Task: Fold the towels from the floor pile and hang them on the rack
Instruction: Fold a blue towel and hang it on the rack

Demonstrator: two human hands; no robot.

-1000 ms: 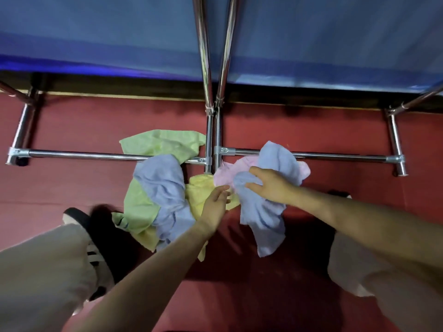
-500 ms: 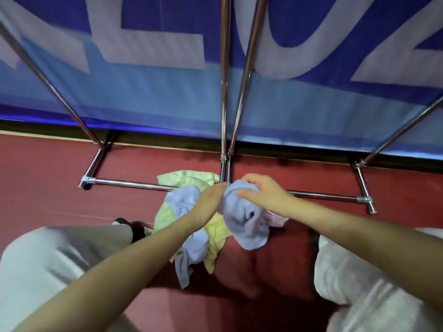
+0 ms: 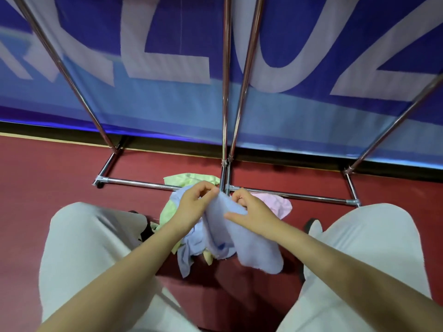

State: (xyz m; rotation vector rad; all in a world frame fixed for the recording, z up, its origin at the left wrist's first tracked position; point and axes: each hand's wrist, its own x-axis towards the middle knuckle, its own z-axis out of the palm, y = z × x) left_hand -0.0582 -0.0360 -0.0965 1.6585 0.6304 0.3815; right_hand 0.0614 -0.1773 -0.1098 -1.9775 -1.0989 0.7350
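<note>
Both hands are raised above the floor pile, holding one pale blue towel (image 3: 242,238) between them. The left hand (image 3: 194,207) pinches the towel's upper edge with curled fingers (image 3: 211,191). The right hand (image 3: 251,209) grips the same edge just beside it, fingers curled into the cloth, thumb laid across the front. The towel hangs bunched from the two grips, its lower end loose above the red floor (image 3: 48,183).

The pile (image 3: 184,255) lies on the floor beneath the hands, against the rack's lower rail. A green towel (image 3: 189,178), a pink towel (image 3: 278,202), a second blue one and a yellow scrap are visible in it.

The chrome rack (image 3: 225,92) stands behind the pile, its uprights rising out of view. A blue banner (image 3: 167,44) with large pale letters hangs behind the rack. Pale trouser legs (image 3: 91,236) flank the pile on both sides.
</note>
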